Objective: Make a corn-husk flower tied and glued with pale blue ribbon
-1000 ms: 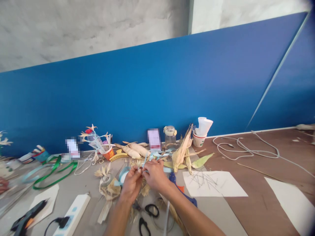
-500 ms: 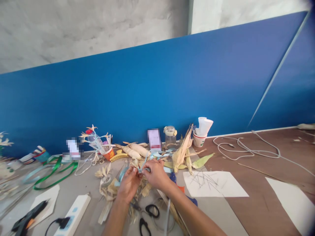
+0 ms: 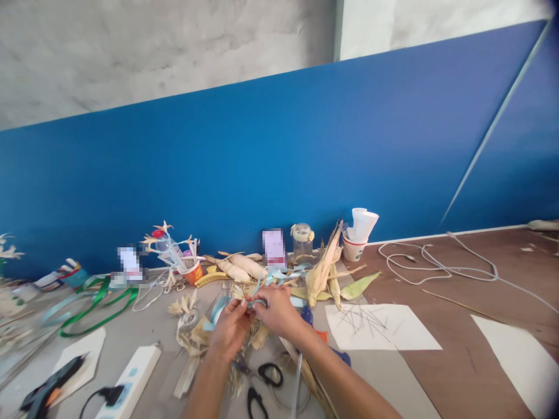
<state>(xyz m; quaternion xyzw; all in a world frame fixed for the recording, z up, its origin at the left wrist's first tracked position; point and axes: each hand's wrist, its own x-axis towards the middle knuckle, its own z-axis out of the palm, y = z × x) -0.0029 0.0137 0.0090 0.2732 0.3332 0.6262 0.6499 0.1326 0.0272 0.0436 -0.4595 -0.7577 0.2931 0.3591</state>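
Observation:
My left hand (image 3: 230,331) and my right hand (image 3: 275,308) meet fingertip to fingertip over a heap of dried corn husks (image 3: 196,340). Both pinch a thin light-blue ribbon (image 3: 257,302) between thumb and fingers. A roll of the same ribbon (image 3: 217,307) lies just left of my left hand. Black-handled scissors (image 3: 262,384) lie on the table under my forearms. A blue glue gun (image 3: 323,340) pokes out beneath my right wrist.
Husked corn ears (image 3: 322,269), a glass jar (image 3: 302,238), paper cups (image 3: 354,244) and an orange cup (image 3: 192,270) line the blue wall. A paper with thin wires (image 3: 379,326) lies right; a white cable (image 3: 437,267) beyond. Green ribbon (image 3: 96,302), a power strip (image 3: 131,372) and a black glue gun (image 3: 48,387) lie left.
Both hands have shifted slightly away from me while working the ribbon between the fingertips. Someone's hand at the far left edge has gone out of view.

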